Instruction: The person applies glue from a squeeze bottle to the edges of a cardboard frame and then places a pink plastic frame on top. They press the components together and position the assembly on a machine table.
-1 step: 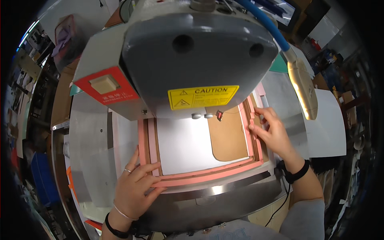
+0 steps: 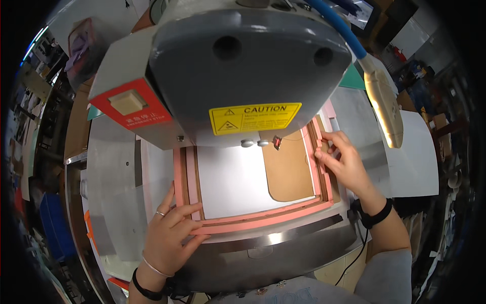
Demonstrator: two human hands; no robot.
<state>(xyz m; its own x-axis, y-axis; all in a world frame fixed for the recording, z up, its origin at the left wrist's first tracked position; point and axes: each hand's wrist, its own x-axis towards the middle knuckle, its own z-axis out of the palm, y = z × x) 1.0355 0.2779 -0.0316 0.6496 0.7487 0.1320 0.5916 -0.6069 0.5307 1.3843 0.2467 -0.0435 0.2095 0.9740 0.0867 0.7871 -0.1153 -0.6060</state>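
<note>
A rectangular frame with pink and brown layered edges (image 2: 253,224) lies flat under the grey head of what looks like a sewing machine (image 2: 248,76). Inside it are a white sheet (image 2: 230,177) and a brown board piece with a rounded corner (image 2: 288,177). My left hand (image 2: 174,230), a ring on one finger, rests with spread fingers over the frame's near left corner. On the frame's right side, my right hand (image 2: 345,164) has its thumb and fingers closed about the pink edge. A small red and black part (image 2: 277,143) shows under the machine head; the needle area is mostly hidden.
A red panel with a cream button (image 2: 127,103) is on the machine's left. A lit lamp on a blue neck (image 2: 383,109) hangs at right, over a white sheet (image 2: 417,162). Metal table surfaces (image 2: 114,177) flank the frame; a blue bin (image 2: 55,223) stands far left.
The whole view has shifted slightly, with the machine head and frame a little higher in the picture. Both hands keep their places on the frame.
</note>
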